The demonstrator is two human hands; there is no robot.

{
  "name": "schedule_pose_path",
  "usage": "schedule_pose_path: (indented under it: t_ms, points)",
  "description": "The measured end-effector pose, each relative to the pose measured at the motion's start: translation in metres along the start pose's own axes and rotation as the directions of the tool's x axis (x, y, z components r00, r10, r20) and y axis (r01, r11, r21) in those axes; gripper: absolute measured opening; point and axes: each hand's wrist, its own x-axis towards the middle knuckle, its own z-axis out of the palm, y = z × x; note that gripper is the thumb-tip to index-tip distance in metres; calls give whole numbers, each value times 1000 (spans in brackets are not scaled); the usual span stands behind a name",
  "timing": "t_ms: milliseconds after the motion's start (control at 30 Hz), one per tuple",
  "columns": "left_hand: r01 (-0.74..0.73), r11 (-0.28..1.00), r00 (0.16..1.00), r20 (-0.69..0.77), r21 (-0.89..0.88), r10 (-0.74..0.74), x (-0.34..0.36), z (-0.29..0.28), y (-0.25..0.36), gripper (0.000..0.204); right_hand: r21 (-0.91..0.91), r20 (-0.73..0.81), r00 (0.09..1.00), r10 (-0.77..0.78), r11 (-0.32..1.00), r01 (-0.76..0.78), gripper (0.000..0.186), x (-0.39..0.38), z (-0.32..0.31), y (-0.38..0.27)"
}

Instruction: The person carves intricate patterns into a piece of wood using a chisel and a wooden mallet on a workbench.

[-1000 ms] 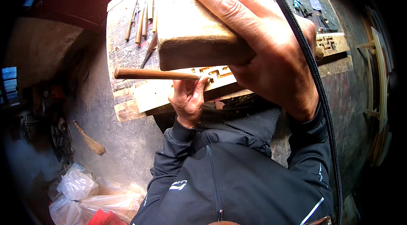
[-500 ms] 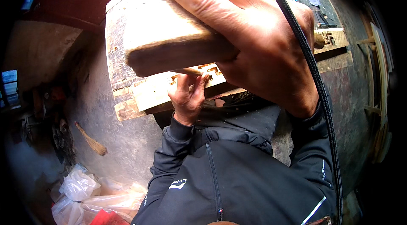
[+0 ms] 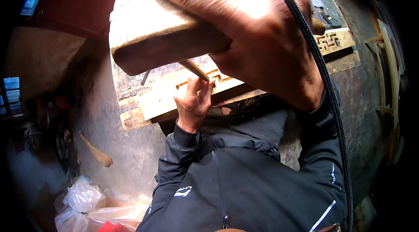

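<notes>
Close to the camera, my right hand [image 3: 262, 39] is wrapped round a thick wooden mallet [image 3: 168, 48]. The end of its round handle shows beyond the hand on the right. Below the mallet, my left hand [image 3: 192, 105] pinches a chisel [image 3: 194, 69] with a wooden handle, held at a slant over a pale board [image 3: 159, 103]. Fingers and board hide the chisel's tip. Cut grooves run along the board, and a dense geometric fretwork pattern shows at its right end. A gap separates the mallet's dark underside from my left hand; whether it touches the chisel's top I cannot tell.
The board lies along the near edge of a worn wooden workbench [image 3: 123, 94], where a thin dark tool [image 3: 145, 77] also lies. More tools sit at its far right. A black braided cord [image 3: 316, 53] hangs across the view. A small broom [image 3: 97, 151] and plastic bags [image 3: 84, 195] are on the floor.
The mallet and my right hand have shifted left and slightly up in view, uncovering more of the chisel's handle. My left hand stays nearly in place on the chisel.
</notes>
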Motion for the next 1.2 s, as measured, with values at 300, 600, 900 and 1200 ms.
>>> schedule_pose_path:
  t_ms: [300, 600, 900, 1200]
  points:
    - [1, 1000, 1000, 11, 10, -2, -2, 2, -1, 22, 41, -110, 994, 21, 999, -16, 59, 8, -7, 8]
    - [-55, 990, 998, -15, 130, 58, -6, 3, -4, 24, -47, -126, 991, 34, 998, -40, 55, 13, -12, -1]
    - [184, 918, 963, -121, -351, -239, -21, 9, -16, 27, -70, -42, 992, 119, 990, -121, 70, -15, -10, -7]
    - [158, 887, 965, -121, -434, -231, -20, 9, -18, 31, -64, -133, 985, -108, 993, 100, 80, -12, -10, 9]
